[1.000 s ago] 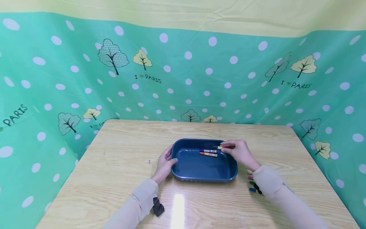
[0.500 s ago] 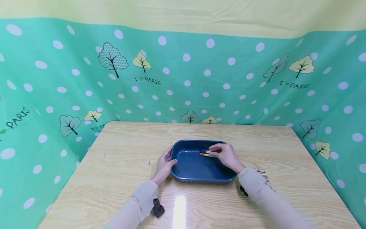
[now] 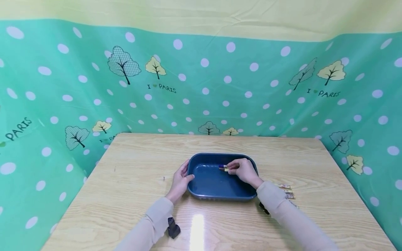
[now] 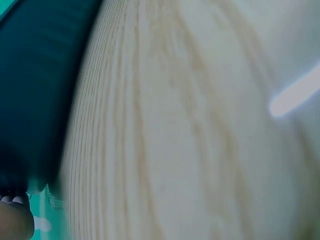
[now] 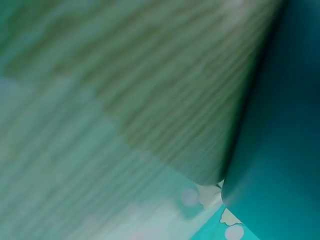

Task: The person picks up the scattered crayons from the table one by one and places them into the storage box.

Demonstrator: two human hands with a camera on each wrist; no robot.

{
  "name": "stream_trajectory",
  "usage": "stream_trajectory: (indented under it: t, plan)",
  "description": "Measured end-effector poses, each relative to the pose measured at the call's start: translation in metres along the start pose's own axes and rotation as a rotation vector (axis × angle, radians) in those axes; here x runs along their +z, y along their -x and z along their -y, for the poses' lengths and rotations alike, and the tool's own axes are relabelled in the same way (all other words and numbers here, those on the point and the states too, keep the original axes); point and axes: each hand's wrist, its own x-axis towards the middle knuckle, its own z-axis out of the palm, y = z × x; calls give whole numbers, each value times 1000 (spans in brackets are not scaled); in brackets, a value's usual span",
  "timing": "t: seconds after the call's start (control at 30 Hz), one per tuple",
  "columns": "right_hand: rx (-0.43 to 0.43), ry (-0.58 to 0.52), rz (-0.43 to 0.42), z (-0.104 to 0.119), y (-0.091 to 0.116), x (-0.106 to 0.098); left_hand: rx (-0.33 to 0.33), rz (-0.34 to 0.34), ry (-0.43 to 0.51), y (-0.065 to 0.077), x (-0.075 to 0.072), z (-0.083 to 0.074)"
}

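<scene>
A dark blue rectangular tray (image 3: pixel 213 183) sits on the table, and its outer wall also shows in the left wrist view. My left hand (image 3: pixel 180 182) holds the tray's left end, thumb on the rim and fingers along the outside. Inside the tray, toward the back right, my right hand (image 3: pixel 245 171) pinches a brown-tipped crayon (image 3: pixel 224 169), low over the floor. A purple crayon (image 3: pixel 222 166) lies right behind it. An orange crayon seen there earlier is now hidden. In the right wrist view only the tray wall (image 5: pixel 285 125) and tabletop show, no fingers.
Several crayons (image 3: pixel 287 191) lie on the wooden table (image 3: pixel 138 157) right of the tray, partly covered by the right sleeve (image 3: pixel 282 202). A tiny scrap (image 3: pixel 163 178) lies left of the left hand. A patterned green curtain (image 3: pixel 194 80) hangs behind the table.
My right hand has moved left and down from the tray's back right rim, bringing a crayon beside the purple one. The left hand keeps its hold on the tray.
</scene>
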Motion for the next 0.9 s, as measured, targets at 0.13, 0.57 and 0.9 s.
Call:
stream_trajectory:
  t: [0.13, 0.57, 0.9]
  plan:
    - [-18, 35, 6, 1, 1, 0, 3, 1, 5, 0, 0, 0]
    - [-32, 67, -1, 5, 6, 2, -1, 11, 19, 1, -1, 0]
    - [7, 28, 10, 5, 3, 5, -5, 9, 9, 0, -3, 0]
